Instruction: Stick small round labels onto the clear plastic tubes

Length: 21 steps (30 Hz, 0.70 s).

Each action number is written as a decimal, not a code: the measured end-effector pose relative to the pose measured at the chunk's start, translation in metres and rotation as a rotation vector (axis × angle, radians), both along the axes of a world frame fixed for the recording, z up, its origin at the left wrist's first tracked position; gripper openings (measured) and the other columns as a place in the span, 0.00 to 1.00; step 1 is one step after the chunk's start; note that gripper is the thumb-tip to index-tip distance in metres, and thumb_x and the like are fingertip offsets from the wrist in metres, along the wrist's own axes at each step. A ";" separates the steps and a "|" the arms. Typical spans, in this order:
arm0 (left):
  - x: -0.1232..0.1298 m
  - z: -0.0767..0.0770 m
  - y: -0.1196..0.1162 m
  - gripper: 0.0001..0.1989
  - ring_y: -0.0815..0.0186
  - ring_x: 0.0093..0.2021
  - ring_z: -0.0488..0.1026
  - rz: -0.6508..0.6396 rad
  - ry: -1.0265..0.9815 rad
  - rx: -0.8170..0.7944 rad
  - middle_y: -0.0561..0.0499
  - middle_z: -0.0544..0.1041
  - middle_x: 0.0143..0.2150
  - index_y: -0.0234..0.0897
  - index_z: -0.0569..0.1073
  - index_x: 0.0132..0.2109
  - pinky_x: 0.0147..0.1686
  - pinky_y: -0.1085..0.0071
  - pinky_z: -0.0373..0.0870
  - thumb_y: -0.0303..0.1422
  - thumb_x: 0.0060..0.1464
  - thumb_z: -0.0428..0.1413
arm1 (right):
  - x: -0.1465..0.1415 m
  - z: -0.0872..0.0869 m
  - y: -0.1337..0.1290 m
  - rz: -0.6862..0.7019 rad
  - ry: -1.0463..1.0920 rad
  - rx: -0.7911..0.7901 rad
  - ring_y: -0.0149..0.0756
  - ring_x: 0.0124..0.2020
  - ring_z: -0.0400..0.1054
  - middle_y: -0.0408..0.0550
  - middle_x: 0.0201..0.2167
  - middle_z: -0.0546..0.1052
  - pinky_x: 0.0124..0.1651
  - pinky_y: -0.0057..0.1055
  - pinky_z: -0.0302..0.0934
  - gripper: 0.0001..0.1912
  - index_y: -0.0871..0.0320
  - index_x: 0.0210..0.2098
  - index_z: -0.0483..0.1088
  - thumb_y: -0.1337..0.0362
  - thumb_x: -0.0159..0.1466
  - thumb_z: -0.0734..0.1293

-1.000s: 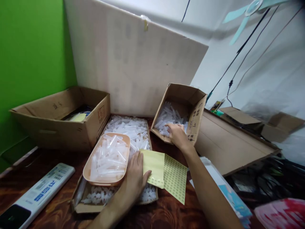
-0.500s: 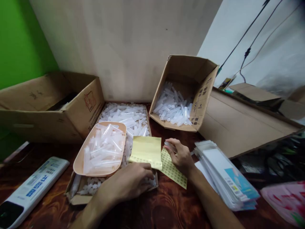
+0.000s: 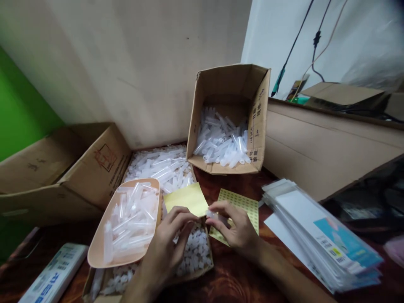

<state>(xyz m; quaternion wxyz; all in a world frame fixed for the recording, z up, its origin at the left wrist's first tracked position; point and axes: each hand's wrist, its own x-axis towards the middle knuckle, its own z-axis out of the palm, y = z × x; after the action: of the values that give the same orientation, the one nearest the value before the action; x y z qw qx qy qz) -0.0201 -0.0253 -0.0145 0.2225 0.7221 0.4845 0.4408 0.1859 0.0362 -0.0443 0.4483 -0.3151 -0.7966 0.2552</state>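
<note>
My right hand pinches a small translucent tube between thumb and fingers, over a yellow sheet of small dark-printed stickers. Close by on the left, my left hand has its thumb and fingertips pressed together near the tube's end; whatever they grip is too small to make out. Behind the left fingers a plain yellow sheet lies over the tray. Small white caps fill the tray's front part beneath my left hand. A peach basin of clear tubes stands left of it.
A tilted cardboard box holds more tubes at the back. Another open carton stands at the left. Stacked plastic packets lie at the right, before a large cardboard panel. A white printed box lies front left.
The view has shifted. My left hand has risen from the caps to meet the tube, and my right hand has brought the tube left towards it. The plain yellow sheet now sits at a different angle.
</note>
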 end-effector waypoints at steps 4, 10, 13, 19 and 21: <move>0.002 -0.003 -0.002 0.03 0.65 0.38 0.81 0.153 -0.310 -0.085 0.51 0.82 0.37 0.39 0.79 0.41 0.39 0.75 0.78 0.28 0.60 0.60 | -0.006 0.001 -0.010 0.051 0.078 -0.205 0.31 0.22 0.67 0.43 0.28 0.76 0.24 0.25 0.58 0.08 0.56 0.40 0.72 0.59 0.66 0.71; 0.006 -0.001 -0.003 0.04 0.65 0.35 0.80 0.082 -0.396 -0.017 0.52 0.82 0.33 0.41 0.83 0.34 0.36 0.76 0.77 0.27 0.56 0.64 | -0.011 0.010 -0.012 0.146 0.204 -0.333 0.33 0.26 0.74 0.43 0.27 0.80 0.29 0.24 0.65 0.06 0.55 0.36 0.77 0.60 0.63 0.75; 0.007 0.002 -0.002 0.04 0.65 0.33 0.80 0.090 -0.373 0.012 0.51 0.81 0.31 0.41 0.84 0.34 0.34 0.76 0.76 0.27 0.55 0.65 | -0.010 0.011 -0.011 0.202 0.237 -0.389 0.34 0.25 0.75 0.43 0.26 0.81 0.28 0.24 0.66 0.07 0.55 0.35 0.78 0.60 0.61 0.76; 0.009 0.000 0.001 0.05 0.64 0.32 0.80 0.057 -0.411 0.007 0.49 0.82 0.31 0.41 0.84 0.32 0.32 0.76 0.76 0.26 0.53 0.65 | -0.013 0.009 -0.020 0.206 0.301 -0.473 0.38 0.31 0.78 0.47 0.31 0.81 0.36 0.30 0.71 0.09 0.57 0.33 0.73 0.59 0.64 0.73; 0.010 0.000 0.001 0.06 0.64 0.31 0.80 0.034 -0.435 -0.027 0.49 0.82 0.31 0.39 0.84 0.31 0.31 0.75 0.76 0.25 0.53 0.64 | -0.014 0.011 -0.023 0.181 0.305 -0.452 0.36 0.30 0.76 0.46 0.29 0.79 0.33 0.28 0.69 0.11 0.57 0.31 0.72 0.58 0.64 0.73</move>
<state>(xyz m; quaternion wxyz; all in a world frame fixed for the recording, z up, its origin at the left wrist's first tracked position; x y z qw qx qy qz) -0.0104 -0.0245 -0.0140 0.3239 0.5988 0.4430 0.5833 0.1714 0.0136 -0.0334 0.4565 -0.2926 -0.6679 0.5098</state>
